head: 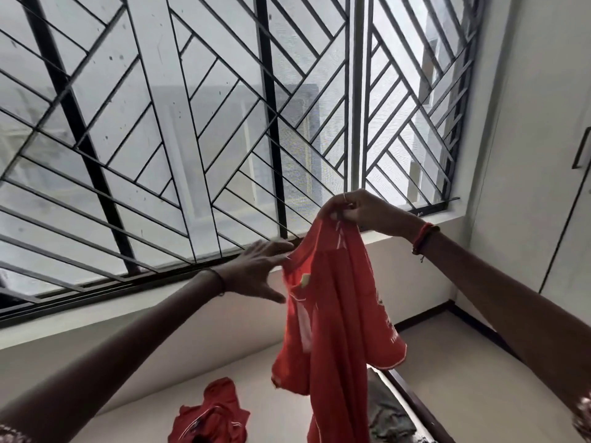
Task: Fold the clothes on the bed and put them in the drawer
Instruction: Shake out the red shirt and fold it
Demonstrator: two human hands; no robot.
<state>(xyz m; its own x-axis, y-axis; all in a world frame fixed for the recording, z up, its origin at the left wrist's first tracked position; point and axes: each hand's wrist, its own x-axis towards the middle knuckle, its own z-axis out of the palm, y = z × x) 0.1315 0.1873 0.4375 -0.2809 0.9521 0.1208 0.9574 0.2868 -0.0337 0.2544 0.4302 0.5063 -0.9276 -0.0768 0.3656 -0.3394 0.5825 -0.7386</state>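
Pinching the top of a red shirt [335, 314] in the right hand [361, 212]; reaching in with the left hand [256, 270], flat and spread, perhaps touching its edge. Below, another red garment [209, 417].

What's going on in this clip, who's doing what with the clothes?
A person holds a red short-sleeved shirt up in front of a barred window. The right hand pinches the shirt's top edge, so it hangs down unfolded. The left hand, fingers straight, reaches to its side edge. A second crumpled red garment lies on the pale bed below, not yet folded.
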